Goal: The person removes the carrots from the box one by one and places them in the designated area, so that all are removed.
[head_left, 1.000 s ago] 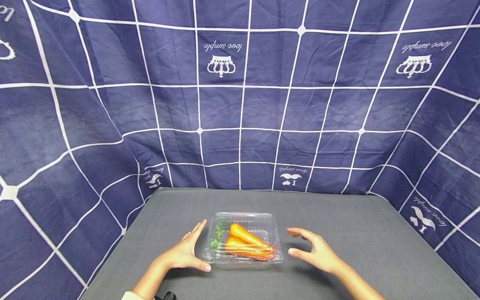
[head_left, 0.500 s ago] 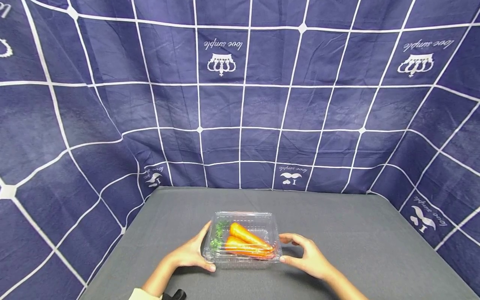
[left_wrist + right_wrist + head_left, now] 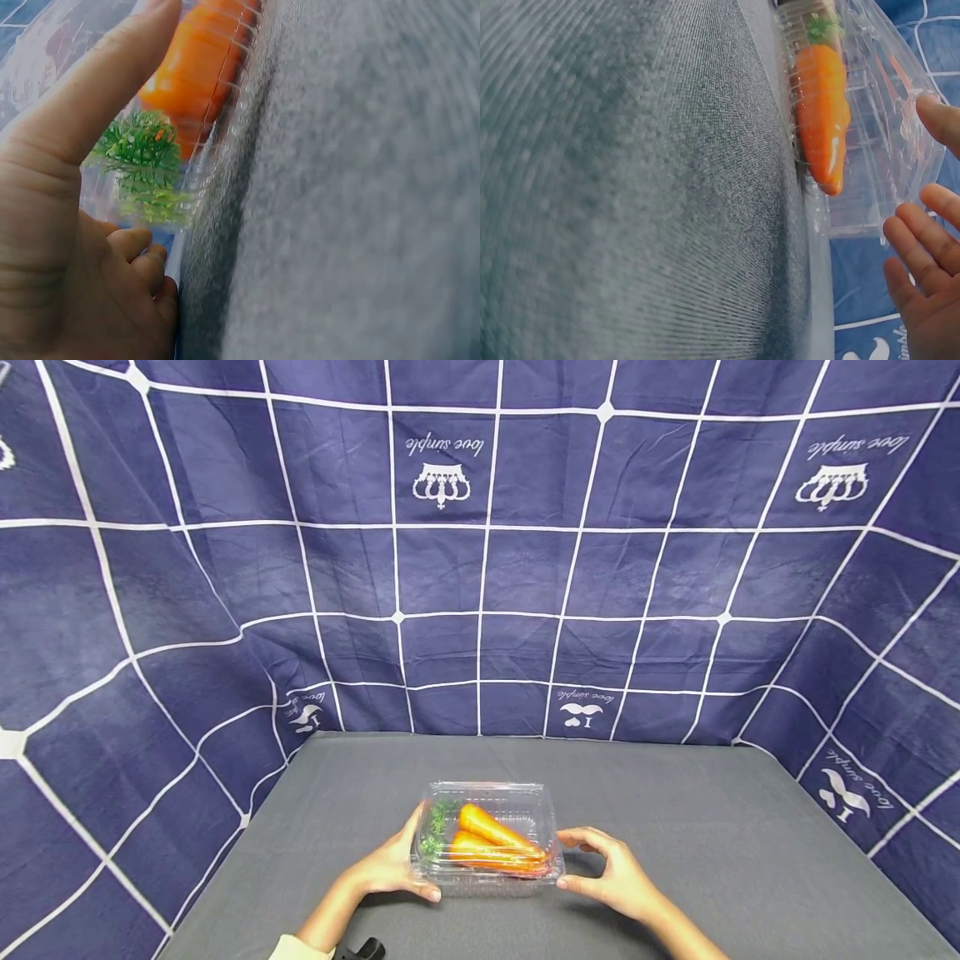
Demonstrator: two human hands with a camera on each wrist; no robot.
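A clear plastic clamshell box [image 3: 517, 795] lies on the grey cloth with its lid down. Inside it are two orange carrots [image 3: 487, 842] with leafy green tops [image 3: 432, 846] towards the left end. My left hand [image 3: 390, 864] grips the left end, its thumb across the front and its fingers along the side. In the left wrist view, that thumb [image 3: 105, 75] passes in front of the box. At the right end, my right hand [image 3: 611, 877] has thumb and index fingertips at the box's edge, with the other fingers [image 3: 930, 259] extended beside it in the right wrist view.
The grey cloth [image 3: 675, 793] covers the table. A dark blue curtain [image 3: 525, 577] with white grid lines and printed crowns stands behind and on both sides. A black strap [image 3: 363, 949] shows by the left sleeve [image 3: 296, 947].
Both hands have moved inward from either side of the box up to its ends. The left hand has pressed closer around its end. The box has stayed nearly in place.
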